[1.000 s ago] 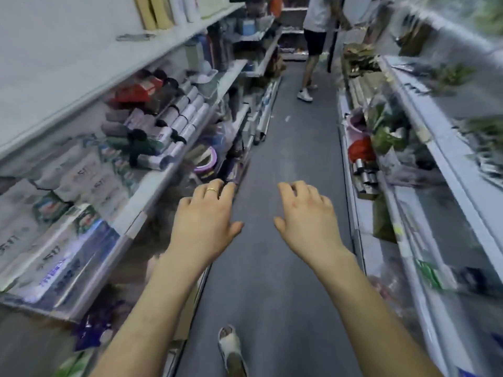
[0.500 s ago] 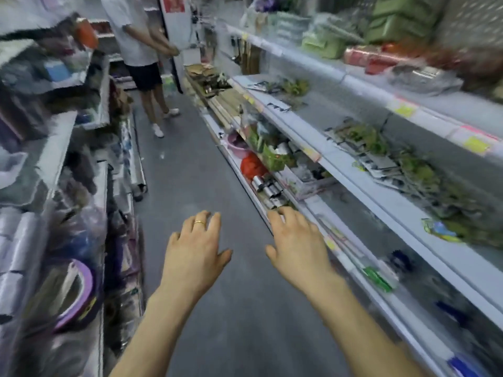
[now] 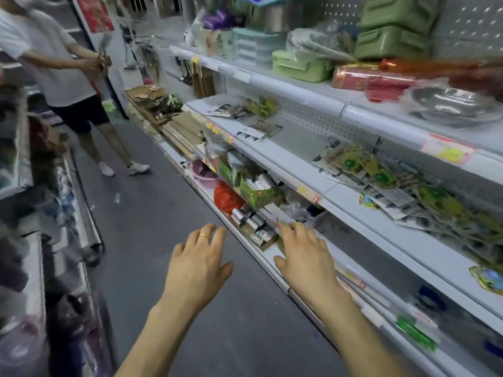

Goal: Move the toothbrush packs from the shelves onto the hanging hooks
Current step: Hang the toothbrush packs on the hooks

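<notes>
Turned further toward the shelving, your left hand point(image 3: 198, 268) and right hand point(image 3: 304, 257) hover, grips apart and empty; still approaching, next reach the toothbrush packs point(image 3: 353, 161) lying mid-right on the shelf point(image 3: 299, 145).

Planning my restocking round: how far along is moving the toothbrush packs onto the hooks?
Done: nothing that shows; no pack hangs on the pegboard.
In hand: nothing. The left hand and the right hand are both open and empty, held out in front.
Left: all of it, it seems. The packs lie in loose heaps on the middle shelf.
</notes>
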